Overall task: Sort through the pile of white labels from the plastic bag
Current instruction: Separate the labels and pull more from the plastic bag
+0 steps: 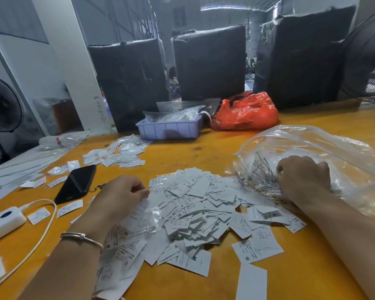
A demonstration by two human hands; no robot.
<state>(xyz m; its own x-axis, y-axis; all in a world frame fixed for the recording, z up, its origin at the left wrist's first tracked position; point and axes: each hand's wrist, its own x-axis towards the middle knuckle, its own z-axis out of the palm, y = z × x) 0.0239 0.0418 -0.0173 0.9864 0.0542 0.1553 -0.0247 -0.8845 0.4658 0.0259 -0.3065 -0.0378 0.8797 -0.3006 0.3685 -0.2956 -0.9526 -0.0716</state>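
Observation:
A loose pile of white labels [195,213] printed with size letters covers the middle of the yellow table [204,152]. My left hand [119,198] rests on the pile's left edge, its fingers curled and pinching a label or a bit of thin film. To the right lies a large clear plastic bag [312,152] with black print, its mouth facing the pile. My right hand [305,178] grips the bag's crumpled printed edge, fingers curled into the plastic.
A black phone [76,182] and a white power bank [2,224] with its cable lie at the left. Smaller label groups [119,154] sit behind. A lilac tray [169,128], an orange bag [247,113] and black wrapped bales [210,61] stand at the back.

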